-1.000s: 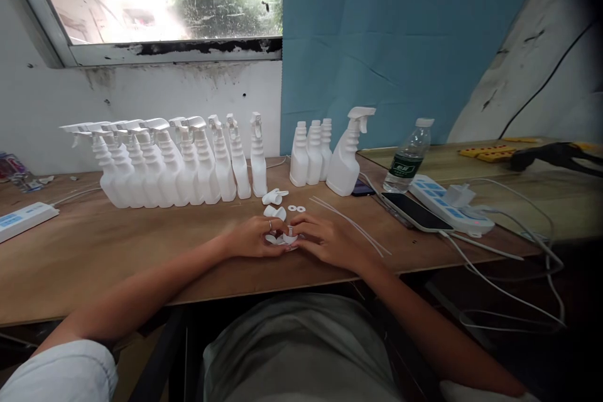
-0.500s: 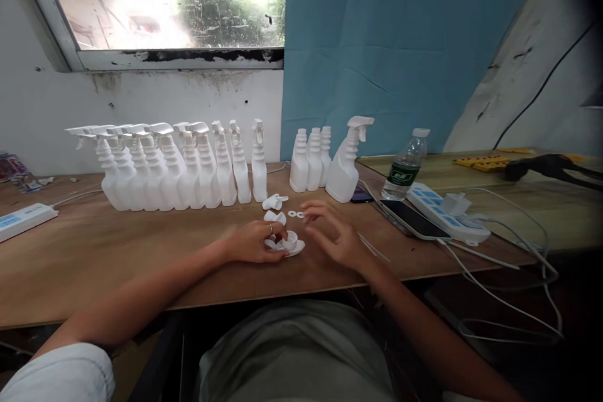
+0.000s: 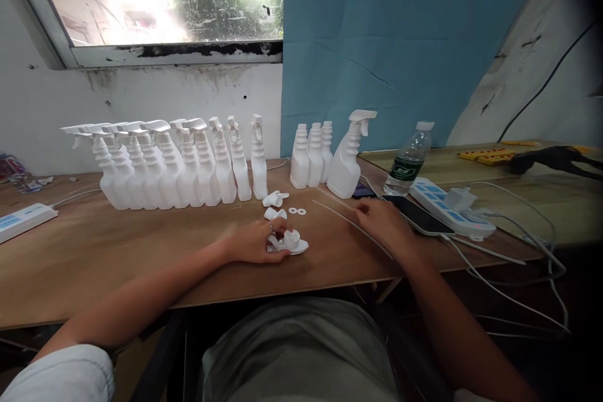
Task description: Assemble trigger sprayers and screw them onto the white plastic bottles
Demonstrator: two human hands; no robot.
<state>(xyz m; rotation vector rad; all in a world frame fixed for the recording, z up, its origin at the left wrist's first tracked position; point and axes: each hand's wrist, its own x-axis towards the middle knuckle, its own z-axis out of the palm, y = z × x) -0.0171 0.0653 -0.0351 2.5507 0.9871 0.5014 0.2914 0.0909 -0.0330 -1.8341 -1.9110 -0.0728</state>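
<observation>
My left hand (image 3: pixel 257 240) is closed on a white spray trigger head (image 3: pixel 296 245) lying low on the table, its round collar facing up beside my fingertips. My right hand (image 3: pixel 384 223) is closed at the right, fingers bent down, with a thin white dip tube (image 3: pixel 338 198) running from the fingertips toward the upper left. Another thin tube (image 3: pixel 348 221) lies slantwise on the table just left of that hand. Beyond my left hand lie a white cap piece (image 3: pixel 274 214), a small white nozzle part (image 3: pixel 274 199) and two flat white washers (image 3: pixel 297 211).
A row of white spray bottles (image 3: pixel 172 179) with trigger heads stands along the wall. Bottles without heads (image 3: pixel 315 160) and one complete spray bottle (image 3: pixel 346 166) stand right of it. Farther right are a water bottle (image 3: pixel 407 163), a phone (image 3: pixel 417 215), a power strip (image 3: pixel 447 210) and cables.
My right hand has moved right, away from the washers, and closed on a dip tube whose end now slants up. My left hand stays on the trigger head. The view has shifted slightly.
</observation>
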